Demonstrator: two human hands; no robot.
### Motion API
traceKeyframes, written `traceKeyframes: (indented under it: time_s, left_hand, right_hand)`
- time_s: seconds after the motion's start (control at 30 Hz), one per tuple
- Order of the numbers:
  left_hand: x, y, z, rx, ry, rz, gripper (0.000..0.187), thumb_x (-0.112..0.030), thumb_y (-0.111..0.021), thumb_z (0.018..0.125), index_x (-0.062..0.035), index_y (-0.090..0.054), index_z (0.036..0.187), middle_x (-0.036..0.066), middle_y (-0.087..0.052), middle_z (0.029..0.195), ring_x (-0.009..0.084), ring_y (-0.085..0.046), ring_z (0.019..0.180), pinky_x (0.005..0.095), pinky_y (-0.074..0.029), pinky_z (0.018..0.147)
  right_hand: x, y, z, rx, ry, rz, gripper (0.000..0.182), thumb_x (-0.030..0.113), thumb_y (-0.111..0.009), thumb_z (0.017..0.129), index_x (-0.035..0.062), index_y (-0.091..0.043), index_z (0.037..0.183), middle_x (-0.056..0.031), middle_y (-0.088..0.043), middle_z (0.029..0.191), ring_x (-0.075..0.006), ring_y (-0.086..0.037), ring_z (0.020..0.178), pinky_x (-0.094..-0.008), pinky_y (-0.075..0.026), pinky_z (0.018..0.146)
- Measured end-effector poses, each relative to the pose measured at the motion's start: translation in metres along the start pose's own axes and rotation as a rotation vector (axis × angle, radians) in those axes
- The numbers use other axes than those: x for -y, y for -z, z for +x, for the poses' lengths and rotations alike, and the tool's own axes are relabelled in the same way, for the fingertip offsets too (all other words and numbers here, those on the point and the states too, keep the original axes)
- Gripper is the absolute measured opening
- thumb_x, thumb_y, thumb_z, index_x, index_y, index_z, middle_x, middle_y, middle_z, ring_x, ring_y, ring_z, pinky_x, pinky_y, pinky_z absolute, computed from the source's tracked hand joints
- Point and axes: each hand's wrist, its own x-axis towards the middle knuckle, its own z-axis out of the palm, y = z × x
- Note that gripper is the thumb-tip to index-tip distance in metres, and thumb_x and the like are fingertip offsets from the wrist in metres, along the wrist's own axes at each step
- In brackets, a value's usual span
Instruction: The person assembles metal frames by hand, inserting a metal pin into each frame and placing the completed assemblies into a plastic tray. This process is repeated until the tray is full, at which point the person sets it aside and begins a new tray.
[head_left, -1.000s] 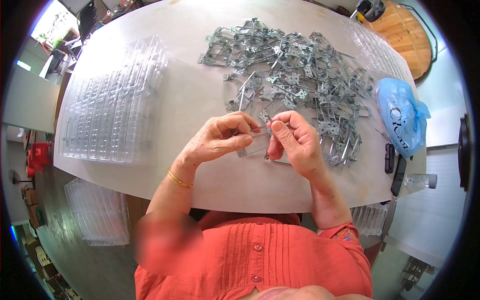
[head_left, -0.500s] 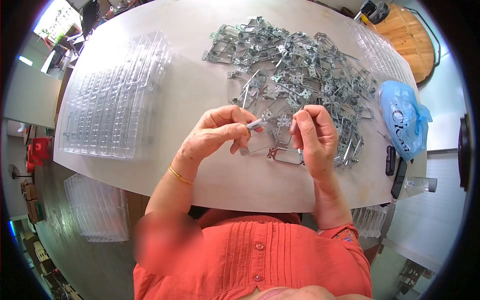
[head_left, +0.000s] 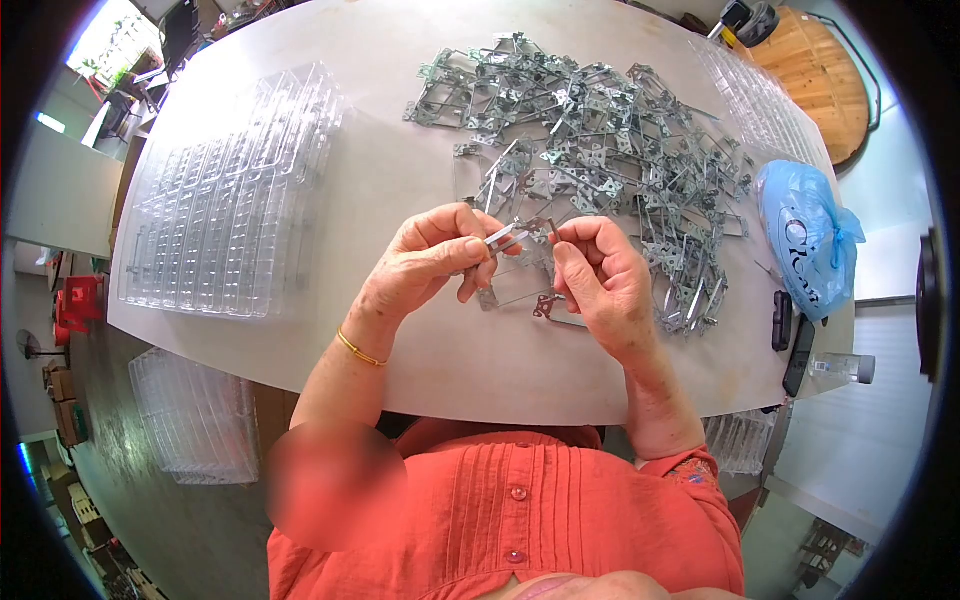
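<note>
My left hand [head_left: 435, 255] pinches a thin silver metal bracket [head_left: 508, 236] between thumb and fingers, its far end sticking out to the right. Close to that end is my right hand [head_left: 603, 280], with thumb and forefinger pressed together on a small dark metal strip [head_left: 554, 230]. The fingertips hide most of this strip, and it overlaps the bracket's tip in this view. Just beyond both hands spreads a heap of metal brackets [head_left: 590, 125], flat plates with thin rods, tangled together. One reddish bracket [head_left: 546, 308] lies below the right fingers, partly covered by them.
Stacked clear plastic trays [head_left: 215, 215] stand on the table's left side, with another clear tray [head_left: 755, 95] at the far right. A tied blue plastic bag [head_left: 805, 240] sits at the right edge, near a black case [head_left: 781, 320] and a clear bottle [head_left: 842, 367].
My right hand has moved left and its fingertips have come up to the bracket's end. The bracket in my left hand has turned and shows more of its length.
</note>
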Motion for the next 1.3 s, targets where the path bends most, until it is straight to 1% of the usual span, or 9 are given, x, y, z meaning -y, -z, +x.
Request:
traceKeyframes:
  time_s: [0.43, 0.6, 0.73, 0.83, 0.9, 1.03, 1.1, 1.23, 1.3]
  left_hand:
    - [0.0, 0.001, 0.001, 0.034, -0.022, 0.024, 0.019, -0.016, -0.065, 0.099, -0.0015, -0.061, 0.087, 0.024, -0.067, 0.113, 0.0133, -0.059, 0.067, 0.0232, -0.046, 0.053]
    - [-0.002, -0.001, 0.001, 0.01, 0.007, 0.133, 0.021, -0.016, -0.067, 0.097, -0.0009, -0.062, 0.083, 0.022, -0.068, 0.111, 0.011, -0.056, 0.065, 0.0225, -0.044, 0.053]
    - [-0.001, -0.005, 0.0, 0.027, 0.052, 0.172, 0.022, -0.017, -0.069, 0.096, -0.0011, -0.063, 0.082, 0.021, -0.068, 0.11, 0.0099, -0.055, 0.065, 0.0223, -0.044, 0.054]
    - [-0.002, -0.004, 0.0, 0.013, 0.064, 0.178, 0.021, -0.016, -0.07, 0.095, -0.0017, -0.063, 0.081, 0.021, -0.068, 0.109, 0.0092, -0.054, 0.064, 0.0225, -0.044, 0.055]
    - [-0.003, -0.004, -0.001, 0.017, 0.054, 0.174, 0.02, -0.015, -0.069, 0.094, -0.0017, -0.063, 0.081, 0.02, -0.068, 0.107, 0.009, -0.054, 0.062, 0.0226, -0.045, 0.055]
    - [-0.006, -0.007, -0.002, 0.05, 0.063, 0.192, 0.02, -0.014, -0.07, 0.094, -0.0017, -0.063, 0.08, 0.019, -0.068, 0.106, 0.0086, -0.053, 0.062, 0.0231, -0.044, 0.056]
    - [-0.005, -0.004, -0.003, 0.109, 0.093, 0.203, 0.02, -0.015, -0.07, 0.093, -0.0016, -0.064, 0.08, 0.019, -0.068, 0.106, 0.0087, -0.053, 0.062, 0.0235, -0.043, 0.058]
    - [-0.008, -0.005, -0.003, 0.19, 0.095, 0.245, 0.019, -0.015, -0.071, 0.092, -0.0016, -0.064, 0.08, 0.019, -0.069, 0.104, 0.009, -0.051, 0.06, 0.0239, -0.042, 0.06]
    - [-0.008, -0.004, -0.003, 0.292, 0.102, 0.253, 0.02, -0.015, -0.07, 0.093, -0.0013, -0.064, 0.079, 0.019, -0.069, 0.105, 0.0102, -0.053, 0.059, 0.0245, -0.044, 0.057]
  right_hand:
    - [-0.003, 0.0, 0.0, 0.01, 0.01, 0.002, 0.009, 0.007, -0.061, 0.101, 0.0016, -0.062, 0.109, 0.0033, -0.064, 0.079, -0.0008, -0.057, 0.067, -0.0189, -0.046, 0.057]
    - [-0.001, 0.001, 0.0, 0.019, -0.039, 0.022, 0.019, 0.01, -0.061, 0.102, 0.0018, -0.057, 0.119, 0.0012, -0.062, 0.076, -0.0021, -0.055, 0.064, -0.0198, -0.046, 0.056]
    - [0.004, 0.002, 0.0, 0.004, -0.044, 0.007, 0.022, 0.013, -0.059, 0.104, 0.0007, -0.056, 0.122, -0.0002, -0.062, 0.076, -0.0038, -0.055, 0.061, -0.0206, -0.047, 0.055]
    - [0.001, 0.007, 0.004, 0.123, -0.077, 0.135, 0.025, 0.018, -0.055, 0.107, -0.0003, -0.055, 0.124, -0.0019, -0.063, 0.077, -0.0063, -0.058, 0.061, -0.0219, -0.049, 0.055]
    - [0.003, 0.006, 0.005, 0.149, -0.217, 0.324, 0.026, 0.022, -0.052, 0.108, -0.0001, -0.056, 0.122, -0.0033, -0.064, 0.075, -0.0098, -0.061, 0.059, -0.0237, -0.051, 0.054]
    - [0.005, 0.009, 0.005, 0.19, -0.274, 0.377, 0.024, 0.024, -0.051, 0.108, 0.0015, -0.056, 0.115, -0.0033, -0.063, 0.071, -0.0127, -0.063, 0.055, -0.0254, -0.052, 0.052]
    - [0.003, 0.009, 0.006, 0.185, -0.285, 0.355, 0.022, 0.025, -0.054, 0.107, 0.0034, -0.056, 0.106, -0.0027, -0.061, 0.067, -0.0141, -0.063, 0.052, -0.0255, -0.051, 0.048]
    - [0.004, 0.014, 0.005, 0.182, -0.235, 0.23, 0.02, 0.025, -0.056, 0.106, 0.0051, -0.055, 0.102, -0.0017, -0.06, 0.065, -0.0118, -0.061, 0.051, -0.0242, -0.047, 0.044]
    - [-0.003, 0.018, 0.008, 0.098, -0.146, 0.112, 0.016, 0.022, -0.056, 0.105, 0.0058, -0.055, 0.101, -0.0005, -0.058, 0.064, -0.0092, -0.058, 0.049, -0.0229, -0.044, 0.043]
